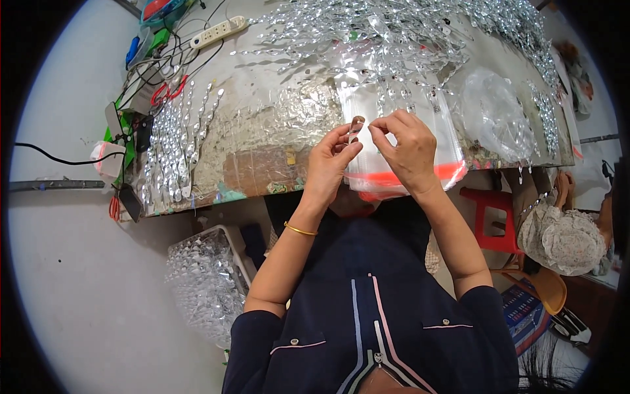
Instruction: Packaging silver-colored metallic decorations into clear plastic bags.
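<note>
My left hand (331,157) pinches a small shiny silver piece (356,123) that looks like the end of a twisted foil strip. Just to its right, my right hand (407,144) has thumb and forefinger pressed together; whatever lies between them is too small to make out. Both hands are over a stack of clear plastic bags (430,141) with a red-orange band near the table's front edge. Beyond them, a large heap of silver twisted strands (394,39) spreads over the far side, some ends reaching onto the bags.
More silver strands (177,144) lie at the table's left, by red-handled scissors (170,88). A power strip (218,31) with tangled cables is behind. A crumpled clear bag (497,115) lies right. Below are a filled clear bag (203,282), a red stool (489,220) and another person's hand (563,190).
</note>
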Available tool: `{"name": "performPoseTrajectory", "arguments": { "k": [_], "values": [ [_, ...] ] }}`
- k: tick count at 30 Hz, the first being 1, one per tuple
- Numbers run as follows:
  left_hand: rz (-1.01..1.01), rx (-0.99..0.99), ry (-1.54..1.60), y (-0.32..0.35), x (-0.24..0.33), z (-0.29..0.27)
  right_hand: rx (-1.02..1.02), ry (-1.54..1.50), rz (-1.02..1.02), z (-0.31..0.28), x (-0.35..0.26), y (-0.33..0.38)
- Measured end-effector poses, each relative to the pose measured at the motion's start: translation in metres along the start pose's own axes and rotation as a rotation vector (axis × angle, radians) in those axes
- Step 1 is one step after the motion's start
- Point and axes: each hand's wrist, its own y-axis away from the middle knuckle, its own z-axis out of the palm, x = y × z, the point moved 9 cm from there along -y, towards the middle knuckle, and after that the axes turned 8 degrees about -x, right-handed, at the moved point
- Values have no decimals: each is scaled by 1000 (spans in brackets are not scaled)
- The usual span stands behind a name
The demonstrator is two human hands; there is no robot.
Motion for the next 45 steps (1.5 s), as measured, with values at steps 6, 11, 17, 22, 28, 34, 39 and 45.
{"name": "performPoseTrajectory", "arguments": {
  "k": [6, 11, 17, 22, 28, 34, 39, 45],
  "values": [
    [20, 14, -54, 2, 0, 4, 20, 47, -35, 5, -3, 3],
    [38, 2, -149, 3, -1, 2, 10, -209, 82, 10, 12, 4],
    [81, 1, -263, 5, 8, 4, -267, -737, 305, 46, 42, 6],
    [41, -23, -119, 4, 12, 7, -321, -902, 331, 58, 52, 9],
    [95, 9, -120, -4, 25, 6, -362, -920, 343, 61, 46, 10],
    [173, 95, -165, -5, 29, 9, -331, -887, 321, 59, 43, 10],
    [213, 133, -123, -6, 33, 11, -299, -969, 326, 52, 41, 11],
    [184, 193, -226, -12, 61, -9, -562, -973, 460, 40, 85, 36]
  ]
}}
